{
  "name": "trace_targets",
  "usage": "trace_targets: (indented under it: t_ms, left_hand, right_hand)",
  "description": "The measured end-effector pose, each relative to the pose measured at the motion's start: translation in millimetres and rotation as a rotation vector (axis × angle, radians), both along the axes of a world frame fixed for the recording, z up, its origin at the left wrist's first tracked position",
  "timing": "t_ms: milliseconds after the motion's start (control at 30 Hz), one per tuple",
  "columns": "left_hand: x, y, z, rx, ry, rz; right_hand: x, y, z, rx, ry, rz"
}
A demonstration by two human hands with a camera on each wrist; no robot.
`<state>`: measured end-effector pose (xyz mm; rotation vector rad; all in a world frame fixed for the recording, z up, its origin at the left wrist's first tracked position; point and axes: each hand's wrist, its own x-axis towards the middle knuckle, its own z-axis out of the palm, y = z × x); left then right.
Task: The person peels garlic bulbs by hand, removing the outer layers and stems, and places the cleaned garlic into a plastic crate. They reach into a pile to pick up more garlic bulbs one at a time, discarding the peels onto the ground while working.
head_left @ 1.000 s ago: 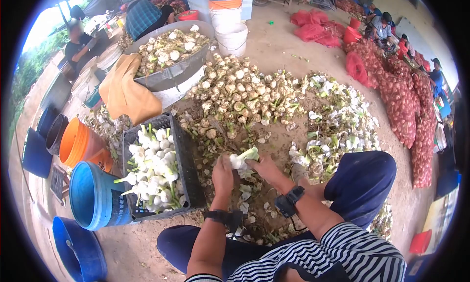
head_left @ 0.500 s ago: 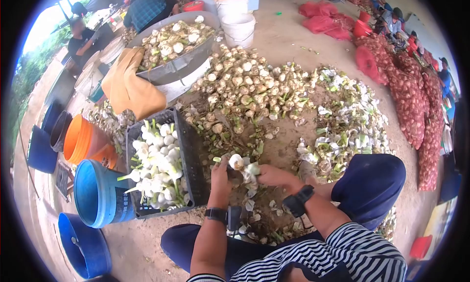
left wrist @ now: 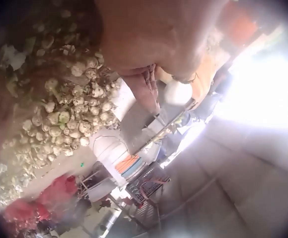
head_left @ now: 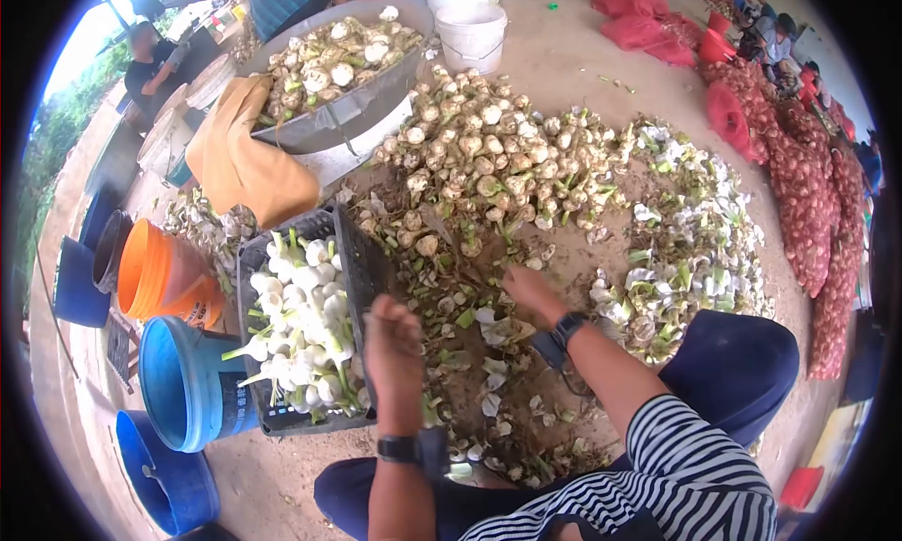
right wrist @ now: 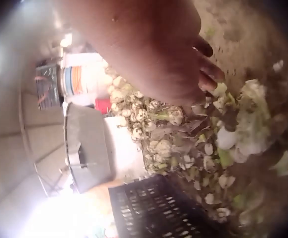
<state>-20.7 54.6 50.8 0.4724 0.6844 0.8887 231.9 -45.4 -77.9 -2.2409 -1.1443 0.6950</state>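
My left hand (head_left: 395,348), blurred, is beside the right wall of the black crate (head_left: 362,287). In the left wrist view its fingers curl round a white garlic bulb (left wrist: 178,92). Trimmed white bulbs with green stems (head_left: 305,301) fill the crate. My right hand (head_left: 534,295) is low over the littered ground, just below the heap of untrimmed garlic (head_left: 489,156). Its fingers (right wrist: 211,74) look bent in the right wrist view, near loose leaves (right wrist: 223,96); whether they hold anything is hidden.
Peelings (head_left: 695,231) lie right of the heap. A grey tub (head_left: 357,109) of garlic with an orange cloth (head_left: 249,156) stands behind the crate. Blue (head_left: 178,381) and orange (head_left: 150,269) buckets are at left, red net sacks (head_left: 799,203) at far right. Other people sit farther back.
My hands have moved apart. The left went left towards the crate with the bulb; the right moved up and right, away from the bulb and the peel seen between them.
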Motion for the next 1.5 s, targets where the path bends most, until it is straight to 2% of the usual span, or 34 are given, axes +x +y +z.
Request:
trace_targets:
  t_ms: [33,100,167,200,233,333,367,433,467,533,600,667,700,767,833,867,933,1000,1033,1133,1167,1233,1267,1333,1367,1400,1433,1500]
  left_hand:
    - [9.0,-7.8,-8.8,0.001,0.022,-0.156]
    - [17.7,-34.1,-20.7,0.027,0.268,-0.408]
    - [22.8,-49.7,-28.9,-0.040,0.346,-0.574]
    - [23.8,-51.8,-35.1,-0.005,0.348,-0.608]
    - [24.0,-52.4,-40.6,0.031,0.352,-0.642]
    - [22.0,-45.7,-47.3,0.117,0.406,-0.642]
    - [21.8,-42.9,-49.5,0.127,0.427,-0.612]
    - [20.3,-40.5,-58.9,0.112,0.455,-0.541]
    - [19.1,-39.5,-64.4,0.225,0.538,-0.501]
    - [21.8,-40.5,-71.8,0.457,0.685,-0.420]
    - [23.3,-43.9,-69.4,0.646,0.909,-0.417]
    - [21.7,-44.2,-85.3,0.892,1.057,-0.473]
    - [26.1,-48.2,-60.9,0.857,1.036,-0.561]
    - [31.4,-59.1,-43.4,1.081,1.118,-0.623]
    - [31.9,-66.8,-43.6,1.310,1.109,-0.600]
    - [34.4,-70.3,-36.5,1.341,1.076,-0.597]
    - [33.5,-75.2,-19.4,1.394,1.029,-0.588]
    - [34.4,-68.5,-23.4,1.169,0.813,-0.605]
    - [34.2,-67.4,-23.3,1.050,0.708,-0.609]
    - [32.3,-67.9,-15.3,0.001,0.040,-0.516]
    - [30.8,-70.0,-11.1,-0.098,-0.069,-0.470]
    - [29.1,-63.4,-35.2,0.020,-0.054,-0.476]
    - [29.2,-58.8,-51.9,0.077,-0.046,-0.476]
    - [29.9,-58.9,-50.7,0.559,0.185,-0.485]
    - [30.4,-62.0,-29.5,0.316,0.088,-0.490]
    - [31.8,-66.8,-17.8,0.073,-0.014,-0.492]
    - [35.7,-72.9,-18.1,0.197,0.061,-0.521]
    - [37.7,-77.7,-16.1,0.241,0.076,-0.499]
  right_hand:
    - [7.1,21.1,-10.5,0.051,0.025,-0.055]
    - [16.5,63.3,-40.2,0.203,0.066,-0.191]
    - [22.1,99.6,-70.8,0.272,-0.128,-0.204]
    - [23.6,113.3,-79.3,0.307,-0.224,-0.209]
    - [25.0,122.1,-74.1,0.125,-0.032,-0.232]
    - [21.5,123.0,-68.0,0.029,-0.119,-0.160]
    - [18.2,116.0,-67.0,0.113,-0.202,-0.133]
    - [7.4,91.9,-46.8,0.147,0.037,-0.110]
    - [-2.1,77.9,-36.1,0.166,0.155,-0.102]
    - [-23.9,45.3,-66.7,0.311,0.643,-0.244]
    - [-50.3,10.7,-43.5,0.260,0.925,-0.288]
    - [-76.7,-13.9,-3.1,0.374,1.178,-0.295]
    - [-81.8,-21.5,1.4,0.361,1.228,-0.351]
    - [-85.5,-36.3,5.5,0.347,1.324,-0.462]
    - [-83.9,-44.4,-19.4,0.375,1.190,-0.455]
    - [-80.2,-46.4,-25.1,0.384,1.131,-0.451]
    - [-74.5,-54.6,7.9,0.410,1.119,-0.420]
    - [-70.0,-63.2,25.3,0.432,1.064,-0.346]
    - [-72.7,-63.1,38.4,0.485,1.053,-0.395]
    - [-87.7,-65.4,80.7,0.584,0.984,-0.503]
    - [-93.8,-68.3,95.7,0.581,0.939,-0.511]
    - [-98.0,-69.7,104.4,0.560,0.839,-0.441]
    - [-98.1,-71.6,109.0,0.587,0.963,-0.409]
    - [-97.6,-74.0,119.1,0.640,1.207,-0.344]
    - [-96.1,-72.3,114.8,0.653,1.369,-0.406]
    - [-94.5,-68.6,104.3,0.644,1.342,-0.411]
    - [-92.5,-64.2,94.7,0.638,1.313,-0.416]
    - [-92.9,-60.3,86.6,0.621,1.218,-0.439]
